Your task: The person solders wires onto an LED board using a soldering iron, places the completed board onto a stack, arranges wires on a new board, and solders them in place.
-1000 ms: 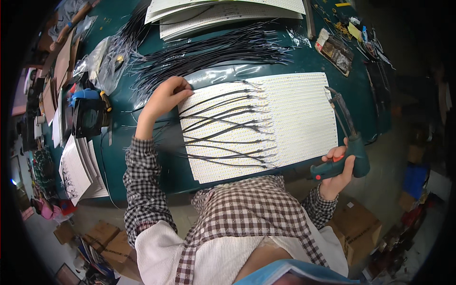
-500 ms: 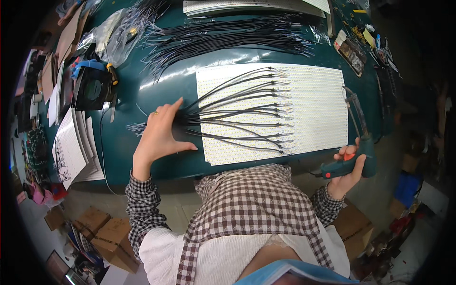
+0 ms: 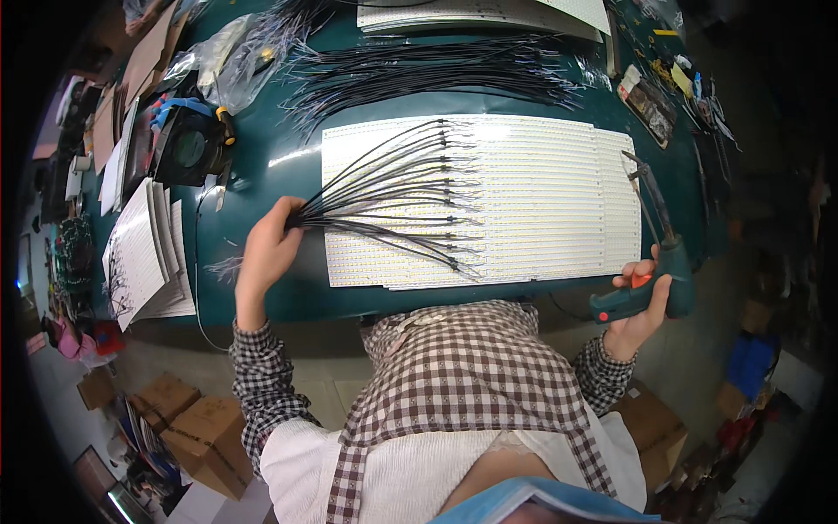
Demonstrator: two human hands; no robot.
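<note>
My left hand (image 3: 267,251) is closed around a gathered bundle of black cables (image 3: 362,194), left of a white LED board (image 3: 532,192). From my fist the cables fan out to the right, their stripped ends lying in a column across the board. Whether those ends are joined to it is too small to tell. Beneath it lies another white board (image 3: 620,227), showing at the right. My right hand (image 3: 637,325) grips a dark green soldering gun (image 3: 679,278) by its handle, its bent metal tip pointing up beside the boards' right edge.
Behind the boards lies a long pile of black cables (image 3: 428,74), with stacked white boards (image 3: 489,16) beyond. A small black fan (image 3: 188,150) and bent white sheets (image 3: 148,262) are on the left. A dirty tray-like block (image 3: 648,105) lies at far right.
My left hand has closed on the cable bundle and moved slightly left. The cables and top board have slid left with it, exposing the board beneath at the right. The soldering gun stays nearly still.
</note>
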